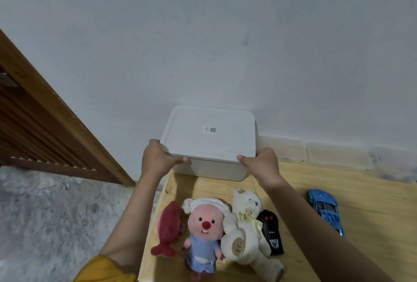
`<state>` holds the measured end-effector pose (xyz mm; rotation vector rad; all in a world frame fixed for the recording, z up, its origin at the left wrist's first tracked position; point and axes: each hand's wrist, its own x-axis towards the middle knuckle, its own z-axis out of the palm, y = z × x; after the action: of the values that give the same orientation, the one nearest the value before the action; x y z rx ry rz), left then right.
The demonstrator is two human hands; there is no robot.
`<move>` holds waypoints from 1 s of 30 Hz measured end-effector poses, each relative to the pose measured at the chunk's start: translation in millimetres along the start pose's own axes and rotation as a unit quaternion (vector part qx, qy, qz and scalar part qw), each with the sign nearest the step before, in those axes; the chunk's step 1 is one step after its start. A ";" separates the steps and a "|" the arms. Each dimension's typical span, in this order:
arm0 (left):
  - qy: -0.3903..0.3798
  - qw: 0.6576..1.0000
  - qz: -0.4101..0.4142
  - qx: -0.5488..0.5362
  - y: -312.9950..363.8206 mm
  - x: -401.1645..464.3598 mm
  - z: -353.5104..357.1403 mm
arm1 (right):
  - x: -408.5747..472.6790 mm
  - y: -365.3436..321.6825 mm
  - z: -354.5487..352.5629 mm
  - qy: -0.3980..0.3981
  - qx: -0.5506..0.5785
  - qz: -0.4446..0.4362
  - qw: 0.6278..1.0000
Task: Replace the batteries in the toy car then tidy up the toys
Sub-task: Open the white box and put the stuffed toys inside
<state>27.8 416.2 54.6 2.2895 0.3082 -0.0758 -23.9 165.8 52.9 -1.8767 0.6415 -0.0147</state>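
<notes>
Wooden table (pixel 352 193), white box (pixel 209 169), plush toys (pixel 204 232), remote (pixel 272 234), blue car (pixel 326 210)

Around one white lidded storage box (pixel 208 144), which two hands grip (the left hand (pixel 158 157) at its near left corner, the right hand (pixel 262 164) at its near right corner), lie three plush toys: a red fish (pixel 167 228), a pink-faced doll (pixel 204 232) and a cream bear (pixel 242 229), all nearer than the box. One black remote control (pixel 272 234) lies beside the bear, one blue toy car (pixel 326 210) sits near and right of the box, and three clear lidded containers (pixel 338 155) line the wall to the box's right.
</notes>
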 end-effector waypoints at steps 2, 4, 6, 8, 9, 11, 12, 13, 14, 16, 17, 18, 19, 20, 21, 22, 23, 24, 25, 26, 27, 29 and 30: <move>0.001 1.000 -0.002 0.007 0.1 0.1 -1.6 | 0.3 -0.6 0.5 0.005 -0.007 0.007 1.000; 0.000 1.000 -0.003 0.009 -1.6 0.8 -2.5 | 0.1 -1.6 0.0 0.005 -0.009 0.009 1.000; -0.001 1.000 -0.003 0.008 -1.7 0.4 -3.2 | -0.7 -2.7 -1.1 0.005 -0.006 0.010 1.000; -0.002 1.000 0.000 0.008 -1.4 0.4 -3.4 | -0.8 -3.0 -2.6 0.001 -0.002 0.013 1.000; -0.003 1.000 0.000 0.007 -1.1 0.1 -3.6 | -1.1 -3.3 -3.4 -0.001 0.000 0.015 1.000; -0.007 1.000 0.003 0.001 -1.7 -0.4 -3.8 | -0.7 -3.0 -4.1 -0.007 0.008 0.017 1.000; -0.008 1.000 0.005 -0.003 -2.0 -0.8 -3.8 | -0.4 -3.2 -4.5 -0.011 0.014 0.016 1.000; -0.008 1.000 0.007 -0.008 -2.0 -1.3 -3.7 | -0.8 -4.5 -5.4 -0.014 0.020 0.015 1.000; -0.007 1.000 0.009 -0.016 -1.8 -1.9 -3.7 | -0.8 -5.9 -6.1 -0.017 0.028 0.015 0.999; 0.000 0.999 0.016 -0.036 1.0 -3.5 -3.8 | -0.5 -8.2 -7.5 -0.023 0.039 0.014 0.999; 0.000 0.999 0.020 -0.042 2.8 -4.2 -3.9 | -0.9 -9.2 -7.9 -0.025 0.041 0.011 0.999; -0.003 0.999 0.023 -0.044 4.6 -4.9 -4.0 | -0.6 -8.2 -7.6 -0.025 0.037 0.002 0.999; -0.009 0.999 0.025 -0.045 6.1 -5.7 -4.1 | -1.0 -6.4 -7.1 -0.023 0.023 -0.014 0.999; -0.017 0.999 0.025 -0.045 7.3 -6.8 -4.0 | -1.7 -4.0 -6.1 -0.021 0.004 -0.030 0.999; -0.026 0.998 0.025 -0.043 7.8 -8.1 -4.3 | -2.7 -1.3 -4.6 -0.020 -0.013 -0.040 0.999; -0.034 0.998 0.024 -0.041 7.8 -9.5 -4.3 | -3.2 2.1 -3.0 -0.021 -0.022 -0.042 0.999; -0.041 0.998 0.025 -0.040 7.0 -10.2 -4.6 | -4.4 4.8 -1.3 -0.025 -0.026 -0.045 0.998; -0.046 0.998 0.028 -0.040 6.1 -10.7 -5.2 | -6.0 6.4 0.6 -0.028 -0.028 -0.056 0.998; -0.049 0.997 0.033 -0.039 5.8 -10.9 -6.0 | -7.0 8.5 2.2 -0.031 -0.030 -0.073 0.996; -0.052 0.997 0.038 -0.038 5.3 -10.3 -6.8 | -6.4 11.9 3.7 -0.035 -0.034 -0.086 0.995; -0.053 0.997 0.042 -0.037 5.2 -9.7 -7.6 | -4.9 16.2 5.0 -0.039 -0.036 -0.099 0.994; -0.053 0.997 0.045 -0.046 4.4 -6.7 -8.3 | -8.0 16.3 3.7 -0.052 -0.023 -0.118 0.991; -0.054 0.996 0.043 -0.054 4.5 -5.9 -8.6 | -12.6 12.7 1.9 -0.057 -0.012 -0.125 0.990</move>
<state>22.8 418.5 64.5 2.1790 0.1536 -0.1348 -39.5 169.7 44.8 -1.9561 0.3263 -0.0626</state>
